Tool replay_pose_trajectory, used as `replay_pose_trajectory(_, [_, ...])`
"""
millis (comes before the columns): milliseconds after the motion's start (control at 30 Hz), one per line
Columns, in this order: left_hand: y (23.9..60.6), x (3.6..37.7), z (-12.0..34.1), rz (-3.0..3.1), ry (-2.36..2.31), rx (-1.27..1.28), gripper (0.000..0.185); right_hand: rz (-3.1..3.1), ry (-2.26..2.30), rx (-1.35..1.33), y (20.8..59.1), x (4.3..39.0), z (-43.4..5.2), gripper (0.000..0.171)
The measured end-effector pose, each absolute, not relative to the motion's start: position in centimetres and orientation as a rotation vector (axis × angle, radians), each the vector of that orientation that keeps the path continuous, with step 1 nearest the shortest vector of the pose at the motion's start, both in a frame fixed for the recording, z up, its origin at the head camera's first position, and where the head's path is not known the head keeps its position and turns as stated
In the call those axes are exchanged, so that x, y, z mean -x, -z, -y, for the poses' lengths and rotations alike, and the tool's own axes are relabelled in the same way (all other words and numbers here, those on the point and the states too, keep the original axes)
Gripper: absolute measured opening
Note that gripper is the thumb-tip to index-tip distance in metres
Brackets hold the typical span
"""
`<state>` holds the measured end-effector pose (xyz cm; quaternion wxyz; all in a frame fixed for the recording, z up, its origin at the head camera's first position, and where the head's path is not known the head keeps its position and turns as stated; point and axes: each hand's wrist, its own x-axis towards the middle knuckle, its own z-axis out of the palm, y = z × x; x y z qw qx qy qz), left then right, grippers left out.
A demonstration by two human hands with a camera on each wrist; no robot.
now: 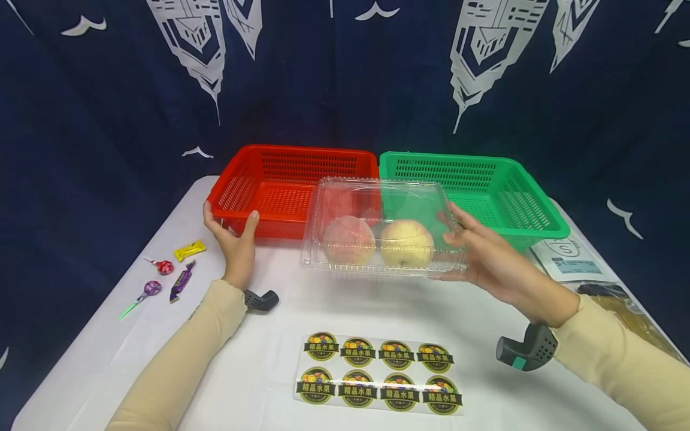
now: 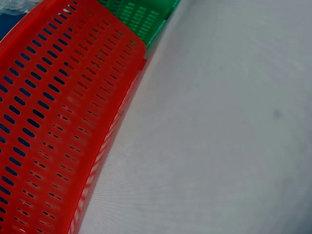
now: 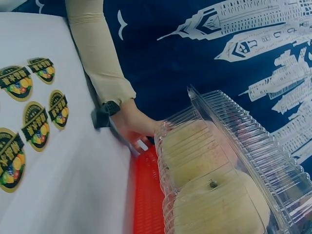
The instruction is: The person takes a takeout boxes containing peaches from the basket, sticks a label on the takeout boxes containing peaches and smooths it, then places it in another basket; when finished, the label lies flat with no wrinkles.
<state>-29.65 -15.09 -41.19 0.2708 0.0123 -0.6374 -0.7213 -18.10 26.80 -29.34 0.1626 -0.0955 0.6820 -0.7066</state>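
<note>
- Head view, nearest on the white desk (image 1: 280, 383): sticker sheet (image 1: 380, 381), eight round fruit labels in two rows, lying flat between the two forearms.
- Right hand (image 1: 487, 254) grasps the right end of a clear plastic clamshell box (image 1: 380, 230), fingers curled on its side, thumb on the lid; box is lifted clear of the desk, in front of both baskets.
- Box lid is down; inside sit two round fruits side by side, a pinkish one (image 1: 348, 239) on the left and a yellowish one (image 1: 406, 242) on the right, just touching.
- Left hand (image 1: 233, 236) grips the near left corner of the red basket (image 1: 280, 185), thumb over the rim, fingers on the outer wall.
- Left edge of desk: yellow wrapped candy (image 1: 189, 250), purple wrapped candy (image 1: 182, 281), two lollipops (image 1: 151, 290), well apart from the hands.
- Right edge: printed packets (image 1: 571, 258), partly behind the right wrist.
- Further back: green basket (image 1: 485, 185) touching the red basket's right side.
- Farthest: dark blue curtain (image 1: 345, 84) with white print.
- Left wrist view: only red basket wall, desk, bit of green basket.
</note>
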Motion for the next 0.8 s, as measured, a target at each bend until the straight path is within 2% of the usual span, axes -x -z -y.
replay_pose_trajectory(500, [41.6,30.2,15.4,1.758,1.94,-0.067,0.101,-2.02,1.998,0.215,31.5,15.6,-27.9,0.09])
replay_pose_trajectory(800, [41.5,30.1,15.4,1.758,1.942,-0.066,0.101,-2.0,1.974,0.211,33.6,14.8,-27.8,0.085])
